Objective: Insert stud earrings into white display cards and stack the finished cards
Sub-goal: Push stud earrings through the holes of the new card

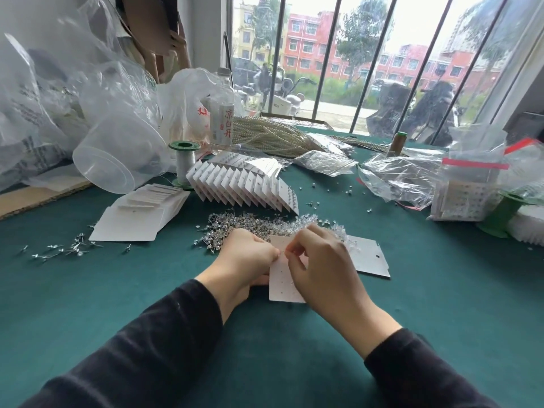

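Holding flat white card point(284, 288) in left hand point(247, 259), pinching tiny silver stud earring point(283, 252) in right hand point(319, 260). Could slip from a loose pinch — or miss the hole point(282, 280).

A dark green felt tabletop point(441, 290) carries a heap of silver stud earrings point(250, 223) at its middle and a fanned row of white display cards point(244, 189) behind it. A stack of blank white cards point(132, 225) lies leftward, and crumpled clear plastic bags point(406, 178) lie near the right edge.

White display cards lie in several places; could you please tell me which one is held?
The card nearest the camera: the left hand grips its edge while the right hand pinches a stud against it. No hand holds any other.
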The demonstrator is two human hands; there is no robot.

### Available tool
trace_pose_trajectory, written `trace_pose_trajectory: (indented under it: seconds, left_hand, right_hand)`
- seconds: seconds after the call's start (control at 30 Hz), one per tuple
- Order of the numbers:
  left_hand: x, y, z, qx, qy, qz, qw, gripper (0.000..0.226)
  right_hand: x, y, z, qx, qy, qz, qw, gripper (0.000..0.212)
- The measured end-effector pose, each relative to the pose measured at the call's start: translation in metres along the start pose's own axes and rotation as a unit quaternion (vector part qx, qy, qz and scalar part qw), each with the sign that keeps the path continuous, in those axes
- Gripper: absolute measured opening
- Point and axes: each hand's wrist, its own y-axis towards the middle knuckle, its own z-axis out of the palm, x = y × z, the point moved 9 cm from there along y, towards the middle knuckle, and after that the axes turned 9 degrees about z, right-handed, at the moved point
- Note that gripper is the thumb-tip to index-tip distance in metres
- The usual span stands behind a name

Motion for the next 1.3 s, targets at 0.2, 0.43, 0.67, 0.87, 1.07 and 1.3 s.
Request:
trace_pose_trajectory:
  seconds: [0.2,0.43,0.67,0.87,1.07,1.3]
  left_hand:
    - [-0.001,0.0,0.001,0.002,0.013,0.011,1.0,0.014]
    - [-0.001,0.001,0.001,0.0,0.015,0.013,1.0,0.013]
    - [-0.002,0.001,0.002,0.001,0.023,0.025,0.999,0.016]
    - [-0.003,-0.001,0.001,-0.007,0.049,0.024,0.998,0.021]
    - [-0.003,-0.001,0.003,-0.003,0.05,0.026,0.998,0.02]
    - [0.001,0.002,0.003,0.005,0.042,0.03,0.999,0.02]
  right_hand:
    - [0.0,-0.001,0.004,0.007,0.024,0.002,1.0,0.022]
    - [0.001,-0.003,0.005,0.011,0.031,0.005,0.999,0.024]
    - [-0.002,-0.002,0.005,0.01,0.037,0.018,0.999,0.022]
    - [0.002,-0.004,0.007,0.016,0.028,0.0,0.999,0.021]
    - [-0.001,-0.005,0.007,0.015,0.037,0.012,0.999,0.022]
    - [0.001,-0.005,0.011,0.028,0.026,0.015,0.999,0.021]
